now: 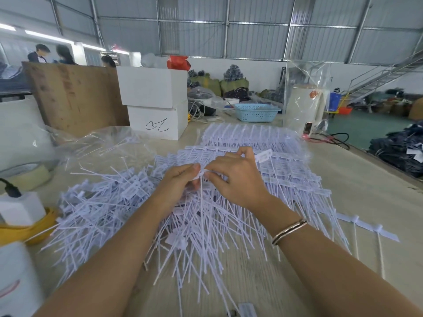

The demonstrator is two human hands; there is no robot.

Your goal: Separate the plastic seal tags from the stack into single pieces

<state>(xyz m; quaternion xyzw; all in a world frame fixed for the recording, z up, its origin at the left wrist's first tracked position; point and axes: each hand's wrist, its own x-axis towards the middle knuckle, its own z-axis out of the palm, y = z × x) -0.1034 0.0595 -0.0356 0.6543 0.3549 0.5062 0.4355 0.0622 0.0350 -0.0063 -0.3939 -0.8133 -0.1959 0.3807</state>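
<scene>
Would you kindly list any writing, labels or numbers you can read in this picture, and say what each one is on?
Lower white box: a handwritten black scrawl, roughly "CL"; the reading is uncertain.
Seal tags: faint print on the flags, too small to read.
White appliance: a red emblem, too blurred to read.
Wooden board: faint marks, not readable.
Nothing else is readable.

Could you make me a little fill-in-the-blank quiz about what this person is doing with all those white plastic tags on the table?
1. Both hands pinch one white seal tag between the left hand and the ____ hand.
2. The bracelet sits on the ____ wrist.
3. Behind the pile, the basket is light ____ in colour.
4. The lower of the two stacked white boxes bears a scribble in ____ ink.

Missing words: right; right; blue; black
</scene>
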